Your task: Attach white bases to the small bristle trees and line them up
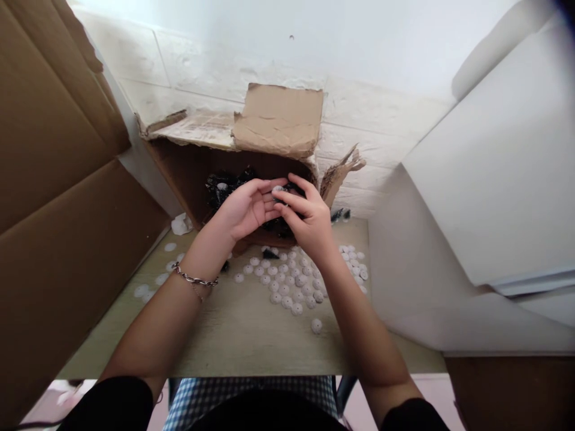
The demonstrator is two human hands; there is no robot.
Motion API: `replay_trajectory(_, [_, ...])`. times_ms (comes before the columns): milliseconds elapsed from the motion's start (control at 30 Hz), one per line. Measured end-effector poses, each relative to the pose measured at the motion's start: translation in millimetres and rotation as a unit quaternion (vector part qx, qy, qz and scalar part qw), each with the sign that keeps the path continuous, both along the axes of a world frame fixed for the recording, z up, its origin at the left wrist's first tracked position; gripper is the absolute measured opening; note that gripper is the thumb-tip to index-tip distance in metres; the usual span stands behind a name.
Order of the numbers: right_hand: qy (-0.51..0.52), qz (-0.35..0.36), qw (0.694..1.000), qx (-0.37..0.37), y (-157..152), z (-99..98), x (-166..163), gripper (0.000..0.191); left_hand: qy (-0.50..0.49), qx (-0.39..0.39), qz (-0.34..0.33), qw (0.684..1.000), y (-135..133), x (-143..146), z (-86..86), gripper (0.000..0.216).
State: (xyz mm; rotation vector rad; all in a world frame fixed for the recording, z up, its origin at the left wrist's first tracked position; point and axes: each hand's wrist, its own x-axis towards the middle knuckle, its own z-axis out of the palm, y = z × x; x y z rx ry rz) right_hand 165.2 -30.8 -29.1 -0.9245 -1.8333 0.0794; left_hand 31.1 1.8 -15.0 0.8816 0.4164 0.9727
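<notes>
Upper wall (381, 45) is nearly blown out, inside of the carton (224, 158) goes super dark, plus wide-angle stretch and soft edges.

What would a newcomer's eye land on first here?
Likely the left hand and right hand, close together at a small white disc before an open, torn cardboard box. Nearer the wearer, many loose pale discs lie on the table. Brown cardboard fills the view's left side.
</notes>
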Motion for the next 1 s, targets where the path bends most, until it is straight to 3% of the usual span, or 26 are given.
replay_trajectory(267, [-0.047, 0.06, 0.997, -0.026, 2, -3.9, -4, 0.025, 0.0, -0.034, -0.018, 0.999, -4, 3, 6.0, 0.029])
replay_trajectory(400, [-0.032, 0.068, 0.997, 0.001, -11, 6.4, -4, 0.024, 0.018, -0.012, -0.021, 1.0, -9, 3, 9.2, 0.033])
replay_trajectory(567, [0.059, 0.042, 0.994, 0.077, -47, 39.2, 9, 0.026, 0.058, 0.043, 0.009, 0.997, -10, -4, 11.5, 0.041])
replay_trajectory(667, [0.164, -0.032, 0.974, 0.154, -45, 46.4, 28, 0.024, 0.114, 0.094, 0.049, 0.988, -4, -8, 8.7, 0.042])
replay_trajectory(767, [0.249, -0.155, 0.945, 0.148, -14, 34.7, 53, 0.025, 0.238, 0.171, 0.117, 0.949, 2, -9, 3.0, 0.042])
replay_trajectory(833, [0.31, -0.211, 0.92, 0.116, 13, 20.0, 72, 0.032, 0.336, 0.23, 0.169, 0.898, 5, -8, -0.8, 0.043])
replay_trajectory(900, [0.396, -0.238, 0.886, 0.034, 38, 3.0, 91, 0.038, 0.419, 0.296, 0.199, 0.835, 6, -8, -3.6, 0.045])
replay_trajectory(1000, [0.451, -0.237, 0.852, -0.119, 62, -25.0, 116, 0.044, 0.509, 0.367, 0.141, 0.766, 5, -11, -5.9, 0.048])
